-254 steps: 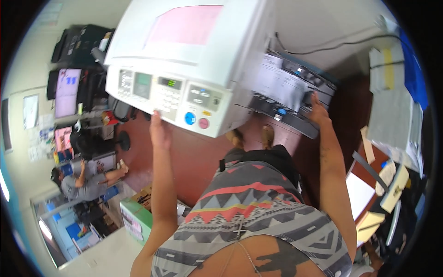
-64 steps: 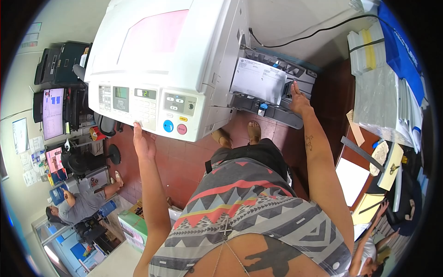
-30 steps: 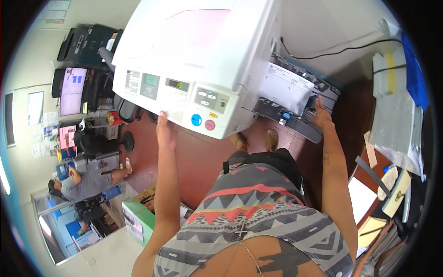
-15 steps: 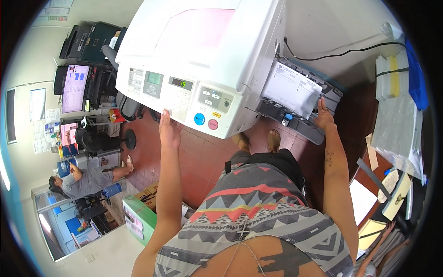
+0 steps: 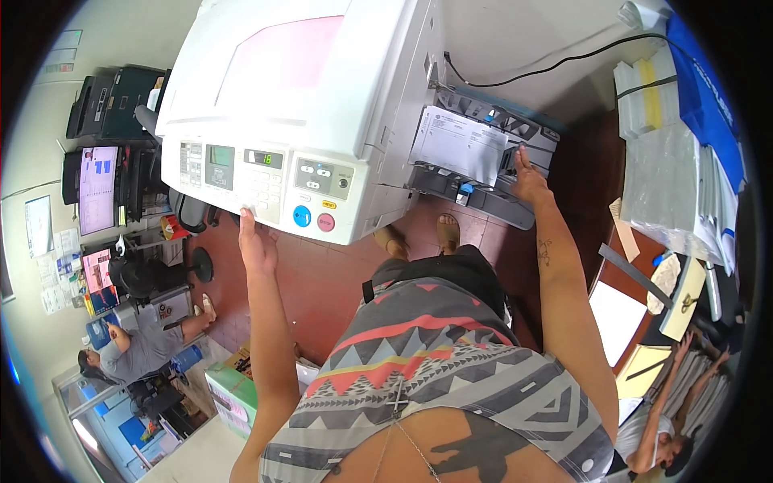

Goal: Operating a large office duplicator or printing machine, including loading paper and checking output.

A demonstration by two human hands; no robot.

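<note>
A white printing machine (image 5: 266, 97) like a copier or duplicator stands before me, its control panel (image 5: 258, 185) along the front with a lit display and blue and pink round buttons. My left hand (image 5: 258, 244) is at the panel's lower front edge, fingertips touching it and fingers mostly extended. On the machine's right side juts a dark grey paper tray (image 5: 503, 211). Printed white sheets (image 5: 463, 145) lie in it between side guides with blue parts. My right hand (image 5: 529, 179) reaches to the tray's outer end, fingers stretched against the end stop beyond the sheets; it grips nothing visible.
Wrapped paper stacks (image 5: 668, 177) and a blue bag (image 5: 704, 88) are at right. A black cable (image 5: 555, 64) runs along the wall. Left are monitors (image 5: 98, 189), a black chair (image 5: 133, 274) and a seated person (image 5: 145, 346). Another person (image 5: 656, 439) is at lower right; a green box (image 5: 229, 386) stands lower left.
The whole view has shifted, so the machine sits further left. The display's digits have changed. Both hands keep their places, at the panel edge and tray end. More of the person at lower right shows.
</note>
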